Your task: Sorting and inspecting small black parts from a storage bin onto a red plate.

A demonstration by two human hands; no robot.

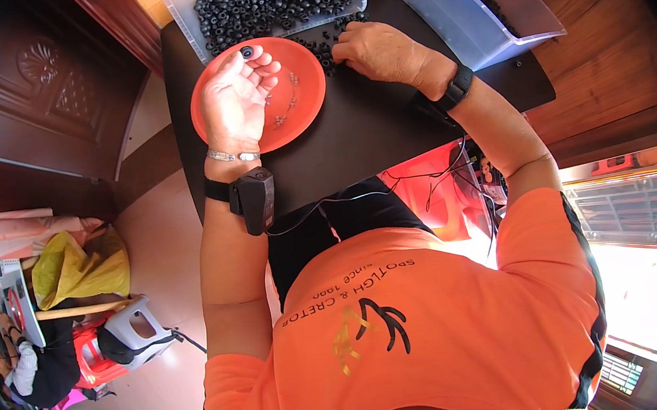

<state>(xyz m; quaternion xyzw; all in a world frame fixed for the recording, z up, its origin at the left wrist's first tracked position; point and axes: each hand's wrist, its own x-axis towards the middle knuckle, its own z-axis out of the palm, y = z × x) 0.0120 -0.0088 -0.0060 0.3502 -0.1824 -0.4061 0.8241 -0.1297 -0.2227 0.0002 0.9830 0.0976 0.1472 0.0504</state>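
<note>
Small black rubber ring [247, 51] sits on the fingertips of the left hand [234, 102], hand palm-up and cupped loosely over the orange plastic plate [305, 106]. Fingers half curled, not closed; the ring rests at the tips rather than being pinched hard, likely so it can be looked at or turned. Plate lies directly under that hand, so anything dropped would land in it. A few tiny pale bits lie on the plate surface, too small to identify.

Right hand [376, 50] lies knuckles up on the black desk [369, 131], fingers bent down into a loose scatter of black rings [323, 48] just beside the plate rim. Whether it has one pinched I cannot tell; fingertips are hidden.

Clear plastic bin [182, 19] at the far edge of the desk holds the main heap of the same black rings, near both hands. A second clear bin [468, 7] stands to the right, tilted, with a few dark rings showing at its far side.

Both wrists carry black bands; the left one has a boxy black device [255, 199] with a thin cable running off it. A thin silver bracelet also sits on the left wrist.

No labels or stickers visible on bins or plate. Orange shirt [439, 322] has a dark and gold print on its front. To the left on the floor: yellow cloth [76, 266], a grey-white handled object, red and pink stools. Dark wooden door upper left.
</note>
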